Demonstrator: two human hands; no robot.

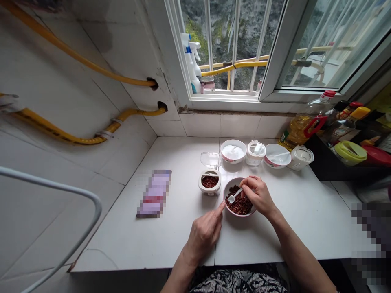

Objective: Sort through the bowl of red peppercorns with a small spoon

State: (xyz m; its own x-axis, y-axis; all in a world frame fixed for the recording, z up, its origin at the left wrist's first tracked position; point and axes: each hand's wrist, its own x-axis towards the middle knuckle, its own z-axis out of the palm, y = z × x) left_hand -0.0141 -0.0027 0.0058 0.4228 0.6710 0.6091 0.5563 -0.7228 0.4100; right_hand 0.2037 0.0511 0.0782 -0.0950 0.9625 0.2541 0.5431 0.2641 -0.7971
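Note:
A bowl point(240, 214) with dark red dried spice pieces stands on the white tiled counter. My right hand point(257, 195) pinches a small white spoon point(231, 199), whose scoop rests over the pieces in the bowl. At the bowl's left rim is my left hand point(205, 232), its index finger extended against the rim and the other fingers curled, holding nothing that I can see. Just left of the bowl sits a white spice jar point(210, 190) with its clear lid raised, filled with the same dark red pieces.
Behind stand a bowl of white powder point(233, 151), a lidded jar point(255, 153), a bowl with a white spoon point(277, 156) and another jar point(301, 158). An oil bottle point(301, 127) and condiments are at the right. A blurred purple packet point(155, 193) lies left.

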